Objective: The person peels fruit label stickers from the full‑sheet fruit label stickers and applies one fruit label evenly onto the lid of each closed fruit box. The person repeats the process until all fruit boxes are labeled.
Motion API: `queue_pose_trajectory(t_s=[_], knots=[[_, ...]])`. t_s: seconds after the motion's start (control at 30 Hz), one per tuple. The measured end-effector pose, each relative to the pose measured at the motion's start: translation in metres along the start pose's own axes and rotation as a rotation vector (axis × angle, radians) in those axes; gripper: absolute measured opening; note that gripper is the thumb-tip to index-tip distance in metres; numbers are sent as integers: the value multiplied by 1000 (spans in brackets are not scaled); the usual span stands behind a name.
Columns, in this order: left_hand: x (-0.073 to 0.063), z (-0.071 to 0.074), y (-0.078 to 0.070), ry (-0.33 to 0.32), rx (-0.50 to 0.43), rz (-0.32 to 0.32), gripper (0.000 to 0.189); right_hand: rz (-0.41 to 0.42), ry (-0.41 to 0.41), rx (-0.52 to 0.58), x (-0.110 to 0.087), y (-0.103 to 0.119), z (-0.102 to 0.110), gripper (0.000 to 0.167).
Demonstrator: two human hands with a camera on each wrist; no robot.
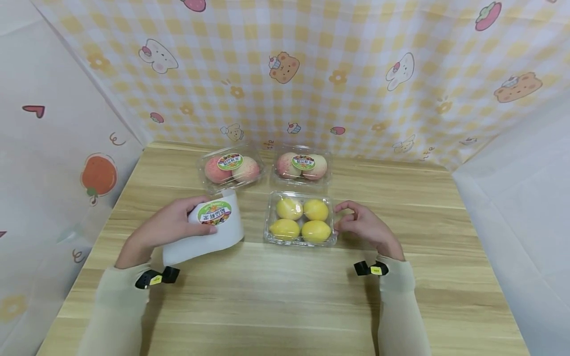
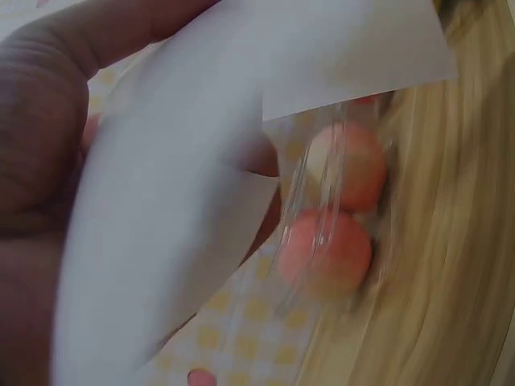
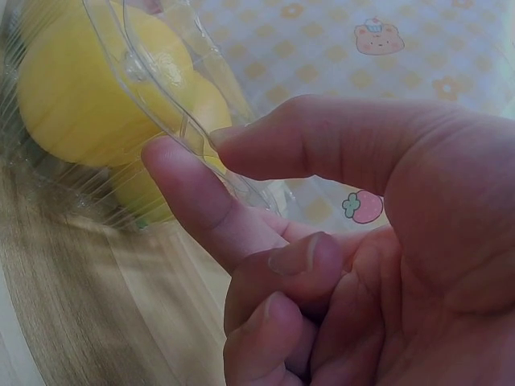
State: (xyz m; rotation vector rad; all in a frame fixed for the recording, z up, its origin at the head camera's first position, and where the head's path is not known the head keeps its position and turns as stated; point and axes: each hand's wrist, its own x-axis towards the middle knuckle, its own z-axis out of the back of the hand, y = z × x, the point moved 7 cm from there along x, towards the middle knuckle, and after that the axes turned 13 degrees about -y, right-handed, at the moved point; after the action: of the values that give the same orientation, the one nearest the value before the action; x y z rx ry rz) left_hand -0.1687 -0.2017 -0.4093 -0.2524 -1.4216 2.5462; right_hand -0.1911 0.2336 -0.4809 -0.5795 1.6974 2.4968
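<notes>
My left hand grips a curled sheet of white label backing paper, thumb on the front and fingers behind. An oval fruit sticker with a green and white print sits on that paper. In the left wrist view the paper hides most of the fingers. A clear plastic clamshell box with several yellow lemons stands closed on the table, its lid bare of any sticker. At its right side my right hand pinches the rim between thumb and index finger, the other fingers curled in.
Behind are two clear boxes of peaches, the left one tilted askew and the right one straight, each with an oval sticker on its lid. The wooden table ends at a yellow checked cloth; white cloth hangs at the left.
</notes>
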Motion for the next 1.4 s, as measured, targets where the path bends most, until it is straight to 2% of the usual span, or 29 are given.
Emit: queue_pose_trajectory(t_s=[0.2,0.3,0.47,0.67,0.87,0.97,1.13,1.27,1.4], knots=[[7,-20,-17,-24,-161,17,47,6,-2,-8,1,0,1,49],[11,-33,-27,-16,-207,-6,45,11,-3,-13,2,1,1,48],[19,-56,-44,15,-239,-64,42,13,-5,-13,2,0,1,47],[27,-80,-61,52,-250,-49,52,10,-10,-18,1,2,2,48],[35,-101,-76,73,-285,-76,51,42,-29,-47,-2,6,3,50],[38,-111,-82,86,-300,-84,49,76,-75,-43,-6,13,7,50],[39,-124,-87,100,-323,-83,46,167,-214,-57,-15,32,17,41],[39,-134,-90,99,-340,-92,43,288,-316,-92,-32,58,17,28],[39,-142,-96,93,-348,-122,40,450,-400,-86,-58,90,9,18]])
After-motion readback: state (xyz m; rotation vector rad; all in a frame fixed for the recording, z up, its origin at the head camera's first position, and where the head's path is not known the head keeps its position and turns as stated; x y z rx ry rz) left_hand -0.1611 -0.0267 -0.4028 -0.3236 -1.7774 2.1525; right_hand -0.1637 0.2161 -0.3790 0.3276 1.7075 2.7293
